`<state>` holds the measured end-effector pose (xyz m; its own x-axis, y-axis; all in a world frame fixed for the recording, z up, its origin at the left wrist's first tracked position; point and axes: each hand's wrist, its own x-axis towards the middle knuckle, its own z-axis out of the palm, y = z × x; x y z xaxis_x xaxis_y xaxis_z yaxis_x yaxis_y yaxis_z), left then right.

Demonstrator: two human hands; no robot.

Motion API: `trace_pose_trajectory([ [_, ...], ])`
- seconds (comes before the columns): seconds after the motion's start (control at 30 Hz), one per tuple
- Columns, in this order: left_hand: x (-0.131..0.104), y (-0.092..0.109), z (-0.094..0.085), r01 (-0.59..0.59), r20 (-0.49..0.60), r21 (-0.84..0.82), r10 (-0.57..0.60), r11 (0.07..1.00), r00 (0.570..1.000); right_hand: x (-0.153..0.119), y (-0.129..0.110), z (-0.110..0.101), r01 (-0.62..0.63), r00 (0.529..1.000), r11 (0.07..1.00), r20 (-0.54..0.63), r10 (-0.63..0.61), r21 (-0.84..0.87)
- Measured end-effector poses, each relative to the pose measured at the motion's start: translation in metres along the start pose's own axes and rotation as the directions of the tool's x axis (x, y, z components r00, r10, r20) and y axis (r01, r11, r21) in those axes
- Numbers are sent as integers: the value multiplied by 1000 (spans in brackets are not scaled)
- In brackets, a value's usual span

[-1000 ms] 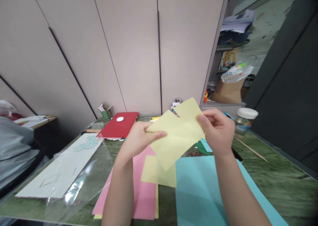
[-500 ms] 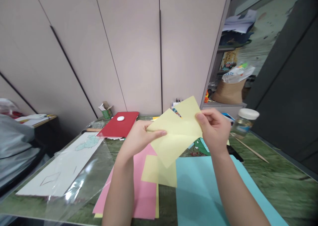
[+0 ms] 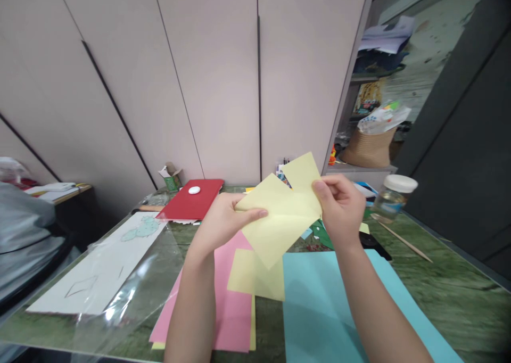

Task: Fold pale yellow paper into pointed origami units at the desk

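Observation:
Between my two hands, above the table, is a sheet of pale yellow paper [image 3: 275, 219] with a V-shaped gap in its upper edge and a faint crease across it. My left hand [image 3: 219, 219] pinches its left corner, thumb lying on the front. At the right side, my right hand [image 3: 343, 206] grips the edge between thumb and curled fingers. Below the held sheet, another pale yellow piece [image 3: 259, 286] lies partly over pink paper [image 3: 229, 310]. Light blue paper [image 3: 323, 304] rests on the table under my right forearm.
A red folder [image 3: 187, 203] with a white round item stands at the back. To the left lies a drawing sheet [image 3: 99, 262] with clear plastic over part of it. On the right are a lidded jar [image 3: 391, 200], a wooden stick [image 3: 403, 238] and a black phone-like object [image 3: 375, 246].
My right hand has shifted slightly left and inward, and the gap in the yellow paper's top edge looks a little wider. My left hand stays in place.

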<state>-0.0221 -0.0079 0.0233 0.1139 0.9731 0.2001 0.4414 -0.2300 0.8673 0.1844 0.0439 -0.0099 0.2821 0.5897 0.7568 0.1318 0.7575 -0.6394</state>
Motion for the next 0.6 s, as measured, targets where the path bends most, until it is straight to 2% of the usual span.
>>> trace_pose_trajectory([
  [0.43,0,-3,-1,6,6,-9,-6,1000,1000,-1,-3,2,-3,999,1000,-43,3,16],
  [0.6,0,-2,-1,-25,-27,-30,24,999,999,1,-1,0,-29,1000,1000,3,29,5],
])
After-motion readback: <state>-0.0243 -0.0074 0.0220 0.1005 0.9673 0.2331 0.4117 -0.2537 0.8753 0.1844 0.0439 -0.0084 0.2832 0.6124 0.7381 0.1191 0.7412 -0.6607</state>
